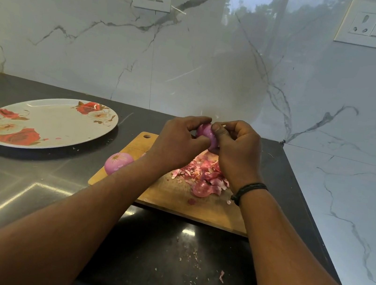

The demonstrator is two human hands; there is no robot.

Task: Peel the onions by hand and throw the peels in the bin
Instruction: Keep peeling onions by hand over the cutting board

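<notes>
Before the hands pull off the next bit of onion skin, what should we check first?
1. Both hands hold the purple onion, left hand and right hand: ok.
2. Onion sits above the wooden chopping board, so skins land there: ok.
3. Pile of pink peels stays on the board: ok.
4. Second purple onion lying steady on the board's left edge: cannot tell.
5. Bin for the peels in sight: not ok.
6. Flowered oval plate out of the way: ok.

Purple onion (204, 132) held aloft; peels (204, 173) heaped on board.
</notes>
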